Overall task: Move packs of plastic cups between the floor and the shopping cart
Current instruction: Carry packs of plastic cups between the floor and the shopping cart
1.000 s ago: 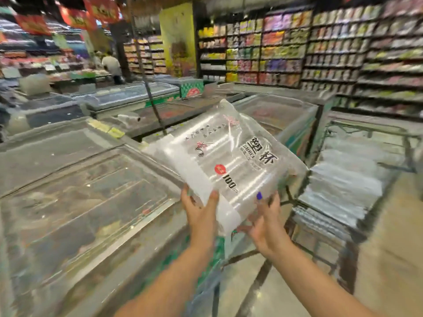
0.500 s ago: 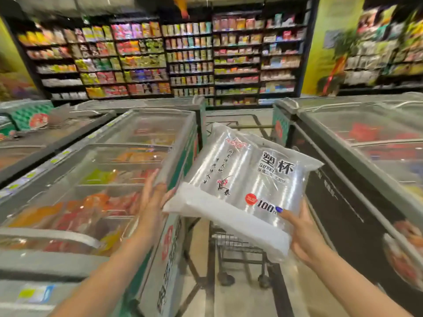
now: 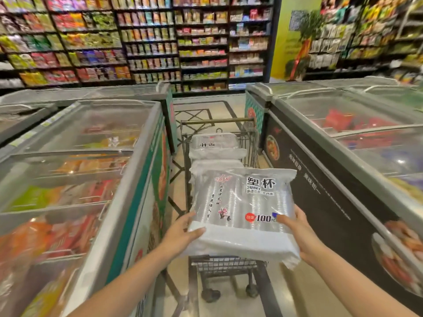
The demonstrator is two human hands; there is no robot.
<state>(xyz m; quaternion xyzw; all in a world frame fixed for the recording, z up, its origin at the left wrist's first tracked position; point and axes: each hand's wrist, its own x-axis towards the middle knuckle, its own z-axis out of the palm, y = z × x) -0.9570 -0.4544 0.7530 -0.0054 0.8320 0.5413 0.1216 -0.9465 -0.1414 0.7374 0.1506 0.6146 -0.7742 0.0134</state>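
Cup pack (image 3: 242,211) is hanging in the air over the near end of the cart (image 3: 217,121), gripped from both sides, printed face up, white band toward the person.

Left to right:
- Left freezer (image 3: 128,184) is running along the aisle, glass lids closed, coloured packets blurred under the glass.
- Left hand (image 3: 180,234) is gripping the pack's near-left corner, thumb pressing on top of the white band, other fingers curling underneath.
- Cart is standing in the aisle between the two freezers, handle at the far end. More packs (image 3: 214,145) are lying inside it, stacked toward the far end; the held pack is partly covering them, so I cannot tell the count.
- Right hand (image 3: 302,236) is gripping the pack's near-right edge, thumb lying on top beside the "100" mark, nail painted blue, other fingers hidden beneath.
- Right freezer (image 3: 343,143) is sitting close beside the cart, dark side panel carrying food pictures, red packets showing under its lid.

Shelves (image 3: 151,42) full of goods are filling the back wall.
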